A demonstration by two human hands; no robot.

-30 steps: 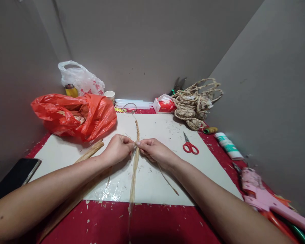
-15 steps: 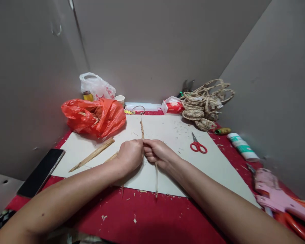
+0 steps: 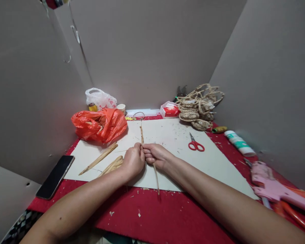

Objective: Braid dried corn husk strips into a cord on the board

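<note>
Head view: both hands meet at the middle of the white board (image 3: 208, 162), pinching one dried straw strand (image 3: 141, 133).
Strand position: it runs from the wire ring (image 3: 138, 115) at the far edge of the board, through the hands, and trails off over the board's near edge onto the red worktop (image 3: 167, 220).
Left hand (image 3: 133, 160): closed in a fist around the strand, knuckles up.
Right hand (image 3: 155, 155): fingers curled and gripping the same strand, touching the left hand.
Doing it well: judging by the grip, the strand wants steady tension from both hands, held close together so that the dry fibre twists evenly and does not split or snap.
Strand look: thin, pale tan, fibrous and rough, tighter beyond the hands, looser and flatter at the near tail.
Beside the left hand: spare straw pieces (image 3: 109, 166) lie on the board, with a red plastic bag (image 3: 100, 123) behind them.
Further out: red scissors (image 3: 195, 145) to the right, coiled straw rope (image 3: 199, 106) at the back, a phone (image 3: 55, 176) at the left edge, and a pink glue gun (image 3: 274, 188) at the right.
</note>
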